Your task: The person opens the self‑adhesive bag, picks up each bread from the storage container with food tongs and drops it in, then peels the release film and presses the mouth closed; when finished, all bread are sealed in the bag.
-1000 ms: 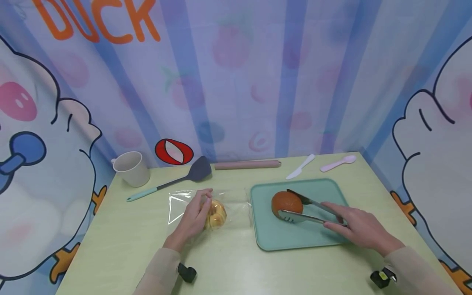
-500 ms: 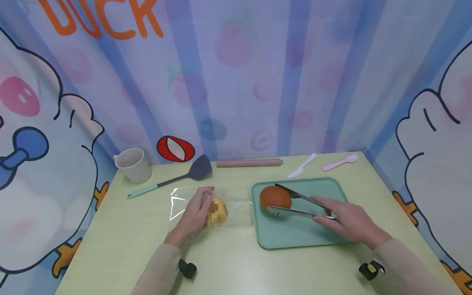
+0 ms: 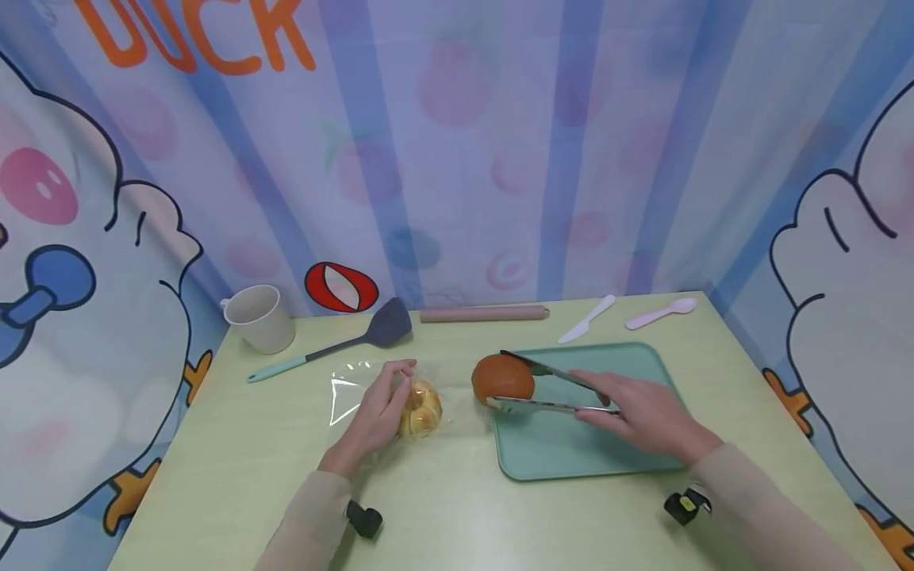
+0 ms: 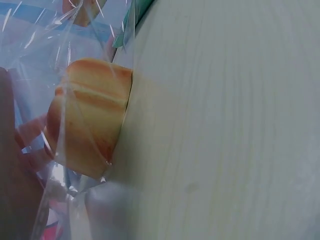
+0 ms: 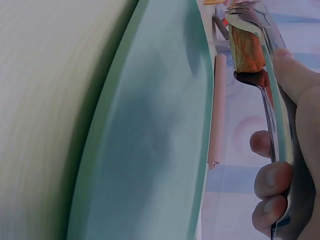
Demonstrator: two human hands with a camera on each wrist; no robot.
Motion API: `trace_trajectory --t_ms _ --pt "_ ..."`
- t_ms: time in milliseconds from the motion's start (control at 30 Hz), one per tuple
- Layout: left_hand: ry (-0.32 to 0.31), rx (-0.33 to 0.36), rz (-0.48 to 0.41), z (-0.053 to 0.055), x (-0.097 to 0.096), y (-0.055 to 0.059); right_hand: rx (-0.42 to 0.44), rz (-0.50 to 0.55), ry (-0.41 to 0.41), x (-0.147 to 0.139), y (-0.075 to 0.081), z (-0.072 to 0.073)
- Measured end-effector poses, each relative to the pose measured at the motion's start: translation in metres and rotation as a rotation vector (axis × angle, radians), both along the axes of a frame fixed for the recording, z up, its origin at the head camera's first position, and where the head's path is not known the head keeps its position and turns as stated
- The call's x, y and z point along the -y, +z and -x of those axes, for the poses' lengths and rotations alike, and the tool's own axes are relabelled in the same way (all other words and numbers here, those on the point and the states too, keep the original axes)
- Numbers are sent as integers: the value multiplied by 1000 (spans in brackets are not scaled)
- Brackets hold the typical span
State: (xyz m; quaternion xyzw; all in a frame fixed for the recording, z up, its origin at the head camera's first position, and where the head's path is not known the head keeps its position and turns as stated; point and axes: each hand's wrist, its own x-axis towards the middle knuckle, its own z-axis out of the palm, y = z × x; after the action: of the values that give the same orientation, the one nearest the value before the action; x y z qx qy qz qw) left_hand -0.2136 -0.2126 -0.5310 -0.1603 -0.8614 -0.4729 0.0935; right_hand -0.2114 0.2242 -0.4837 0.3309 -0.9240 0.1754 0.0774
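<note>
My left hand (image 3: 377,408) holds a clear plastic bag (image 3: 348,390) on the table. A golden, ridged bread roll (image 3: 424,411) lies inside the bag beside my fingers. In the left wrist view the roll (image 4: 95,122) shows through the wrinkled film, and fingertips touch it from behind. My right hand (image 3: 639,412) grips metal tongs (image 3: 550,407). Between the tong tips is a round brown bun (image 3: 502,377), above the left edge of the green tray (image 3: 585,448) and close to the bag's right end. The right wrist view shows the bun (image 5: 247,50) raised above the tray.
Along the back stand a beige mug (image 3: 260,321), a spatula (image 3: 385,323), a pinkish rolling pin (image 3: 485,314), a white knife (image 3: 587,320) and a pink spoon (image 3: 660,314). A printed curtain (image 3: 457,159) hangs behind the table.
My right hand has carried the bun in the tongs leftward, from the middle of the tray to its left edge. The left hand and the bag have stayed about where they were.
</note>
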Motion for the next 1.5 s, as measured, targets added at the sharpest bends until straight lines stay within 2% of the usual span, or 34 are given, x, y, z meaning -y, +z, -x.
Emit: trace_trajectory --t_ms 267,533,767,933,1133,1333,1500 --pt "9 -1 15 1 -3 1 -40 -9 64 12 0 1" --pt "-11 -10 45 1 -5 0 -30 -34 91 21 -1 3" --pt "16 -31 127 0 -7 1 -51 -51 117 30 4 7" --pt "0 -15 95 -1 -8 2 -96 -85 166 34 4 9" --pt "-9 -12 86 -2 -9 2 -108 -103 189 38 3 10" --pt "15 38 52 -2 -8 0 -127 -107 182 38 4 9" --pt "22 36 26 -1 -7 -2 -185 -100 207 36 2 9"
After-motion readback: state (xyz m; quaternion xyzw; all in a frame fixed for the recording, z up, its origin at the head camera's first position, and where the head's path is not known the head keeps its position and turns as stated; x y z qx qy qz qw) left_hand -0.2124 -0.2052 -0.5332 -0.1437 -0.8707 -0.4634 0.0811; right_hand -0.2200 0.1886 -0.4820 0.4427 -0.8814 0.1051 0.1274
